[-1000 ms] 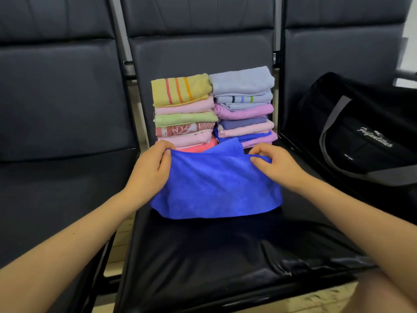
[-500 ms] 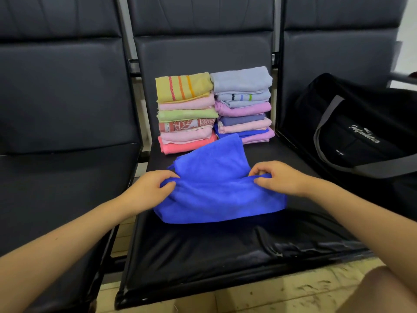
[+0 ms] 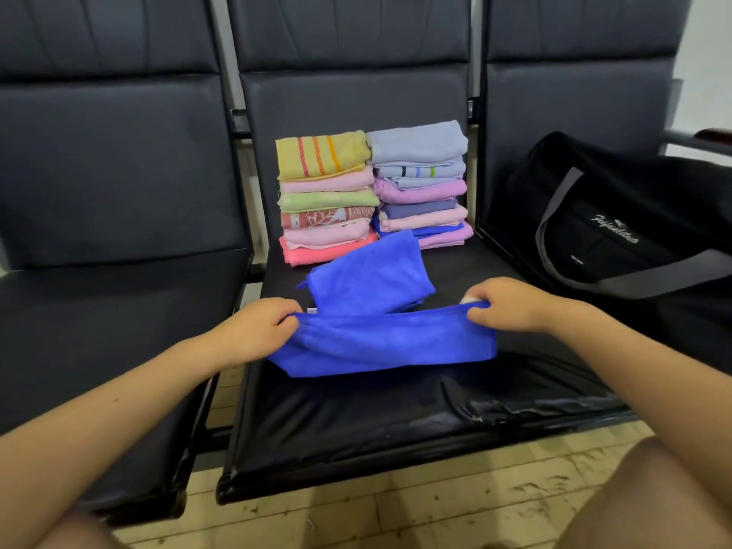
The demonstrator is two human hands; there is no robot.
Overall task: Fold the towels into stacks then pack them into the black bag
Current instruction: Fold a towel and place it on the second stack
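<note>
Pinching the soft, limp blue towel [image 3: 380, 342] by its fold ends, our left hand [image 3: 253, 330] and right hand [image 3: 511, 307] keep it taut.

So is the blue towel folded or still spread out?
Partly folded: the blue towel is doubled over, both hands, left hand and right hand, pinching its ends.

**Blue towel being held at both ends on middle seat**

A blue towel [image 3: 380, 342] is being pinched at its near fold by the left hand [image 3: 253, 330] and the right hand [image 3: 511, 305], its far part lying on the middle seat [image 3: 356, 422]. Two stacks of folded towels are being kept behind it: the left stack [image 3: 326, 200] and the right stack [image 3: 422, 184], touching. A black bag [image 3: 618, 215] is being carried by the right-hand seat.
</note>
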